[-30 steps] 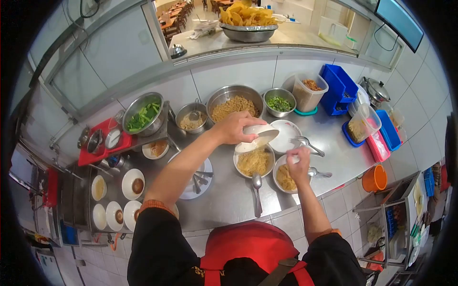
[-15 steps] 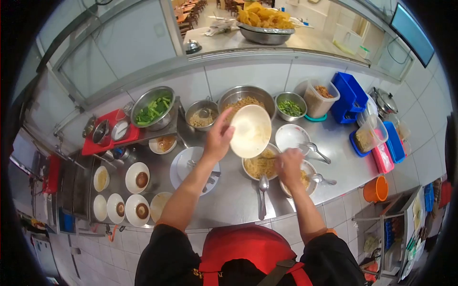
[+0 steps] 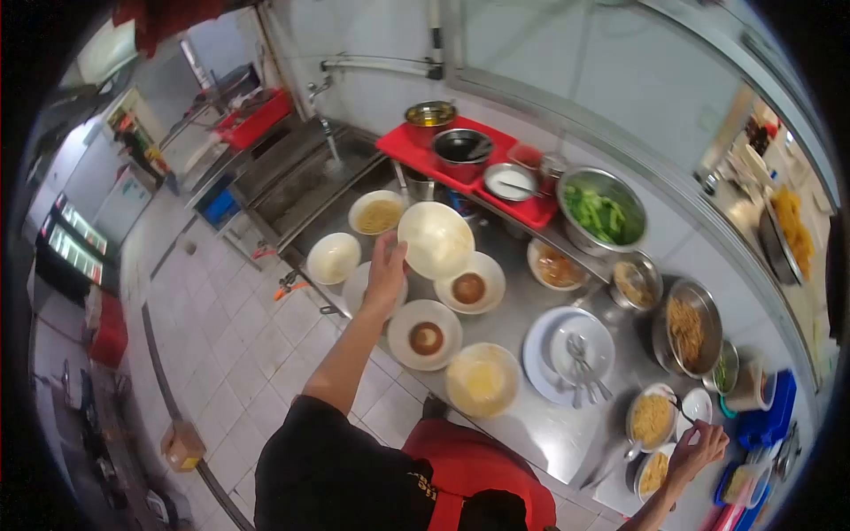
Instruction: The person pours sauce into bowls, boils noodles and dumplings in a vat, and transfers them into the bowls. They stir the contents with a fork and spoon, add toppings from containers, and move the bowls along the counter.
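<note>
My left hand (image 3: 386,273) grips the rim of a cream-white bowl (image 3: 436,241), tilted so that its nearly bare inside faces me. It hangs over other bowls on the steel counter, among them a bowl with brown sauce (image 3: 469,288) and another sauce bowl (image 3: 426,338). Far to the right, my right hand (image 3: 699,453) has its fingers closed around a thin metal utensil (image 3: 682,407), whose end reaches to a bowl of noodles (image 3: 651,421). A second noodle bowl (image 3: 653,474) sits just beside that hand. The utensil's exact kind is hard to make out.
A sink (image 3: 305,181) lies at the far left end. Red trays (image 3: 398,140) with sauce pots stand on a raised shelf beside a bowl of greens (image 3: 595,212). Stacked plates (image 3: 540,354) hold several spoons. A yellowish bowl (image 3: 482,380) stands at the counter's front edge.
The view has swung to the left. My left hand has carried the cream-white bowl from above the noodle bowls to the sauce bowls, while my right hand stays by the noodles.
</note>
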A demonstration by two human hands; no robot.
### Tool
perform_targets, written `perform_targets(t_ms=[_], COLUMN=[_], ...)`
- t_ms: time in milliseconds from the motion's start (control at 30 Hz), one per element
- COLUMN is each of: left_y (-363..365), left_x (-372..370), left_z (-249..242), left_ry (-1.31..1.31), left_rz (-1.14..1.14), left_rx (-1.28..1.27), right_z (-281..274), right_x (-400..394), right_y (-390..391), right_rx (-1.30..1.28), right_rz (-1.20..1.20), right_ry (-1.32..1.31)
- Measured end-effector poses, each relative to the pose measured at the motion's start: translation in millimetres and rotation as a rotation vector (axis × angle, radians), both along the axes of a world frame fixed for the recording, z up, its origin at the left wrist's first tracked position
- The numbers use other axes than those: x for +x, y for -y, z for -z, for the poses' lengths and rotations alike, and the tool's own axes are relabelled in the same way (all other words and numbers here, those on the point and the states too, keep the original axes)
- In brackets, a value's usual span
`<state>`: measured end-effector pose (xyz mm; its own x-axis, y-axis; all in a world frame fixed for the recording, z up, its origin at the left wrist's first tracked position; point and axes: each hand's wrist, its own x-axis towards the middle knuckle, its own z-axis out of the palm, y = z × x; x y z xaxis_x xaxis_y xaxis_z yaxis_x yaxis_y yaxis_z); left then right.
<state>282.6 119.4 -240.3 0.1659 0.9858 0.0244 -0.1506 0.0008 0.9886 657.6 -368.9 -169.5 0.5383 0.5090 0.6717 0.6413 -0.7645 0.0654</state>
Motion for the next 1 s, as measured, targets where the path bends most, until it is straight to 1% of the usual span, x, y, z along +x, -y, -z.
perform_targets(t_ms=[33,100,133,167,200,233,267,367,400,500,533,600,633,667,700,767,800,867,933,1000], left_y=[-33,-83,-99,-110,-121,-129,-134,-147,-161,-178,-219,-212,-205,-192,-189,-184,-176,-137,-91,-41], left_x=[-20,-30,-30,-30,-27,-24,-22,-27,-27,-15,-13,-12,-11,-12,-15,-24,-31,-41,-32,-16], left_z=[16,48,56,65,69,79,88,93,90,92,179,170,158,134,128,121,106,62,26,4], left_ry=[-0.1,-0.113,-0.118,-0.123,-0.127,-0.12,-0.117,0.197,0.452,0.435,0.7,0.708,0.71,0.676,0.619,0.503,0.467,0.388,0.33,0.321], left_rz=[-0.027,-0.029,-0.027,0.05,0.129,0.139,0.153,0.228,0.241,-0.276,-0.201,-0.292,-0.338,-0.391,-0.365,-0.299,-0.199,0.006,0.074,0.179], left_rx=[0.06,-0.096,-0.171,-0.254,-0.329,-0.415,-0.508,-0.672,-0.879,-0.878,-0.735,-0.66,-0.619,-0.574,-0.518,-0.406,-0.33,-0.188,-0.222,-0.266], right_z=[-10,-14,-16,-23,-26,-28,-33,-36,-37,-41,-40,-38,-35,-32,-29,-25,-27,-38,-38,-47], right_x=[-13,-31,-55,-77,-93,-110,-128,-156,-164,-181,-184,-184,-182,-181,-179,-171,-171,-173,-171,-179], right_y=[-28,-100,-145,-188,-222,-250,-273,-306,-310,-318,-318,-314,-312,-312,-311,-307,-308,-317,-329,-339], right_rx=[0.033,0.12,0.206,0.195,0.162,0.141,0.161,0.148,0.138,0.125,0.12,0.12,0.125,0.131,0.147,0.184,0.203,0.236,0.279,0.267], right_rz=[-0.029,-0.425,-0.534,-0.631,-0.698,-0.736,-0.79,-0.856,-0.855,-0.843,-0.829,-0.793,-0.776,-0.758,-0.744,-0.702,-0.71,-0.714,-0.778,-0.745], right_ry=[-0.026,-0.027,-0.106,-0.115,-0.197,-0.19,-0.247,-0.317,-0.325,-0.339,-0.348,-0.364,-0.374,-0.388,-0.395,-0.408,-0.397,-0.382,-0.339,-0.32])
